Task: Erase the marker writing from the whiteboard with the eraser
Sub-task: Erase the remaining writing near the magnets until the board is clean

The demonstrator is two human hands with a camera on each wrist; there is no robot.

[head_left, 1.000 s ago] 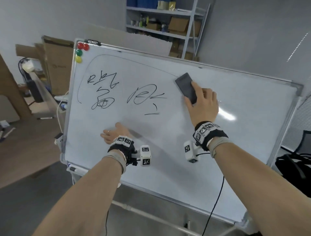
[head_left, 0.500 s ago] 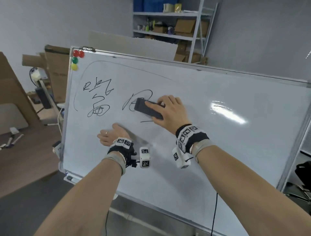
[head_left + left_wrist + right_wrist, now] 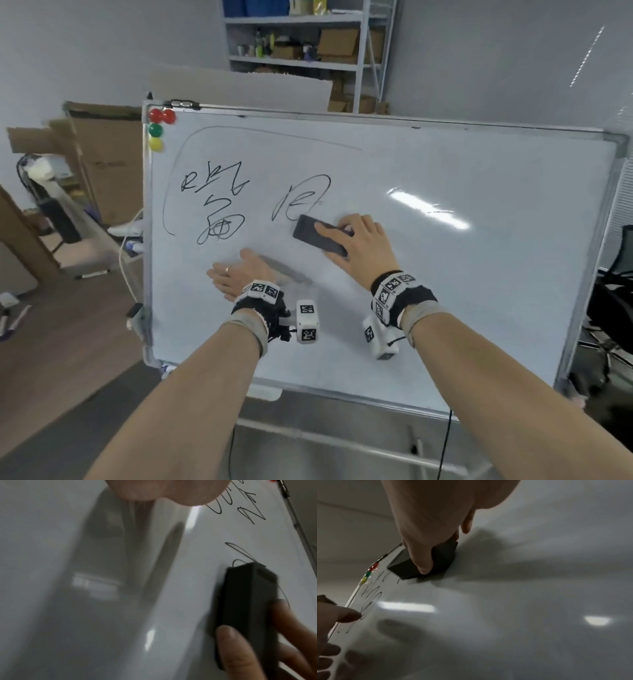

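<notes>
Behind your whiteboard (image 3: pixel 479 274) stand grey shelves (image 3: pixel 308 44) and cardboard boxes (image 3: pixel 106 164). Your right hand (image 3: pixel 363 246) grips the dark eraser (image 3: pixel 320 236) flat against the board, its long axis sloping down to the right, just below the middle scribble (image 3: pixel 301 198). Your left hand (image 3: pixel 239 277) lies flat with fingers spread below the left writing (image 3: pixel 215 202). Magnets (image 3: pixel 157 130) dot the corner.

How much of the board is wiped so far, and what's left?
Done: the right side of the whiteboard shows no marker. In hand: the right hand grips the eraser just under the middle scribble; the left hand lies flat on the board. Left: that scribble, the left writing, and the long curved line.
</notes>
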